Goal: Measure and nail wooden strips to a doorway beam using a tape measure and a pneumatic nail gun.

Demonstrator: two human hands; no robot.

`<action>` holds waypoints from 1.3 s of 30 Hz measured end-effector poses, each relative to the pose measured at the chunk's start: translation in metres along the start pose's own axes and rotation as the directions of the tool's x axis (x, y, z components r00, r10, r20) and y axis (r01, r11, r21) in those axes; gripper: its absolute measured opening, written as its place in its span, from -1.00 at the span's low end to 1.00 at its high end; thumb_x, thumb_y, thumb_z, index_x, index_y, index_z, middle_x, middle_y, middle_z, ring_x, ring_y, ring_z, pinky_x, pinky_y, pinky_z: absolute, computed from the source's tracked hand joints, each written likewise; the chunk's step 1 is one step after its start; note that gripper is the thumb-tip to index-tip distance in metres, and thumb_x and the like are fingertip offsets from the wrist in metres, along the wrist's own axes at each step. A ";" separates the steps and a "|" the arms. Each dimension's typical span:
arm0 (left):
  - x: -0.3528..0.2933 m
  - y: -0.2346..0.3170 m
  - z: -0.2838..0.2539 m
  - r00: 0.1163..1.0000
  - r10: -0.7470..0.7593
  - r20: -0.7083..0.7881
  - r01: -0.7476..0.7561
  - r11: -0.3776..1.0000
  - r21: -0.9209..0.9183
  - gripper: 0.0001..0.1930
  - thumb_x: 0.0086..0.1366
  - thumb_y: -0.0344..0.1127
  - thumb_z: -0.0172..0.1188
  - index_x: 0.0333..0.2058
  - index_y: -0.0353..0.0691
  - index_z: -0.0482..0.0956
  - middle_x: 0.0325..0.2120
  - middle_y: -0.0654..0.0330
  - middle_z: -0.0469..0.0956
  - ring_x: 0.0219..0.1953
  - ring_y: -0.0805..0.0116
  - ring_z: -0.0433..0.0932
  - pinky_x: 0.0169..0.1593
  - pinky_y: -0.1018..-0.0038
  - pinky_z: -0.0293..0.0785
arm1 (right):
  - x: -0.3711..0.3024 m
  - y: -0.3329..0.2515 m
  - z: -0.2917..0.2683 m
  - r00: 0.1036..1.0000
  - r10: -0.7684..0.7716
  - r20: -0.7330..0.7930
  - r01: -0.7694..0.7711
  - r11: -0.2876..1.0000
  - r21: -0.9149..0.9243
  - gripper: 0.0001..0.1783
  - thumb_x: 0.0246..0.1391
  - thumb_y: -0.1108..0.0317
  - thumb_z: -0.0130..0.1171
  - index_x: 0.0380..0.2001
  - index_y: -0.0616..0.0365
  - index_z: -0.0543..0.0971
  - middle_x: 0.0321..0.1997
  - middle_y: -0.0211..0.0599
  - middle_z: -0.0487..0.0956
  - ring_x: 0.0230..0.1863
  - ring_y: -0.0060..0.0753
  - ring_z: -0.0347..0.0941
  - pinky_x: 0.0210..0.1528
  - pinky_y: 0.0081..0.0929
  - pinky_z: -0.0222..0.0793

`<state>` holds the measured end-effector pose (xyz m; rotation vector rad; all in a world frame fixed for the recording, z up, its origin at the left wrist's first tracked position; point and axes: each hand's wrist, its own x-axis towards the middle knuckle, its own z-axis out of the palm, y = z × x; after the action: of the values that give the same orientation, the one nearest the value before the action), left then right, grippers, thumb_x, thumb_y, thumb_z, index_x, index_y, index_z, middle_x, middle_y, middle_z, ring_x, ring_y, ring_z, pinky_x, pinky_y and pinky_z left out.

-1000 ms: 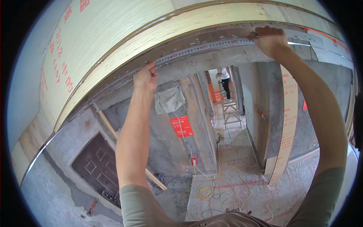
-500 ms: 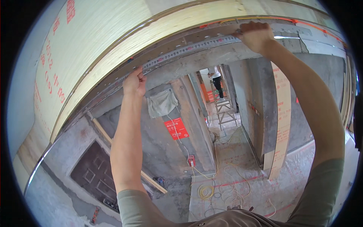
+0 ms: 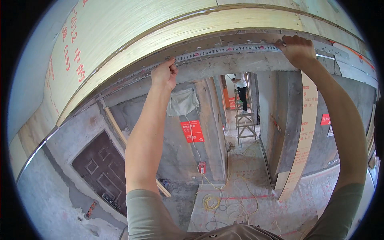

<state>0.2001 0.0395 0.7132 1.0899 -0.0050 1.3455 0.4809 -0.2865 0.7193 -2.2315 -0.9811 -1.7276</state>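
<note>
A white tape measure blade [image 3: 218, 51] with small markings runs along the underside edge of an overhead wooden board structure [image 3: 176, 34]. My left hand [image 3: 163, 75] is closed in a pinch on the blade, its thumb and forefinger at the strip. Farther right, my right hand [image 3: 297, 51] is closed with the fingers curled up over the edge at the blade's right part. Left of my left hand the strip carries on along the edge. Whether a tape case sits inside my right hand is hidden. Both arms are raised overhead.
Below are a dark panelled door [image 3: 102, 172], a hanging pale cloth [image 3: 183, 103], a red poster [image 3: 193, 131] and a tall plank [image 3: 302, 140]. Yellow cable coils [image 3: 211, 202] lie on the floor sheeting. Down the corridor, a person [image 3: 241, 90] stands on a wooden trestle [image 3: 246, 126].
The view has turned a little, so my hands and the overhead edge sit farther right and lower in the picture. Both hands stay at the tape blade, whose markings look sharper now.
</note>
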 end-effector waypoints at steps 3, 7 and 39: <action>0.002 -0.002 -0.001 1.000 -0.006 0.008 0.006 1.000 -0.009 -0.91 0.19 -0.63 0.21 -0.37 -0.31 0.54 -0.49 0.18 0.53 -0.60 0.50 0.35 -0.55 0.53 0.29 | 0.001 0.003 0.003 0.994 -0.083 -0.074 0.081 0.996 -0.031 -0.59 0.27 -0.08 -0.08 -0.16 -0.05 0.59 -0.23 -0.15 0.62 -0.13 -0.13 0.57 -0.12 -0.17 0.49; -0.001 -0.004 0.005 0.999 -0.037 -0.016 0.037 0.999 -0.014 -0.91 0.18 -0.64 0.21 -0.36 -0.33 0.57 -0.50 0.18 0.51 -0.60 0.50 0.36 -0.55 0.52 0.29 | -0.003 -0.002 -0.012 0.998 0.043 0.050 -0.045 0.999 0.021 -0.58 0.27 -0.07 -0.10 -0.12 -0.08 0.60 -0.19 -0.18 0.62 -0.06 -0.15 0.55 -0.04 -0.16 0.46; 0.011 0.001 -0.007 0.997 -0.040 0.067 0.037 0.998 0.044 -0.98 0.30 -0.53 0.15 -0.32 -0.29 0.54 -0.57 0.37 0.38 -0.62 0.60 0.23 -0.51 0.63 0.16 | -0.002 -0.007 -0.013 0.995 0.070 -0.071 -0.065 0.995 0.072 -0.49 0.17 -0.12 0.08 -0.10 0.06 0.64 -0.08 -0.16 0.63 0.03 -0.15 0.54 0.11 -0.20 0.42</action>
<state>0.1985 0.0515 0.7164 1.1653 -0.0053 1.2792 0.4664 -0.2883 0.7193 -2.1178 -0.9243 -1.7062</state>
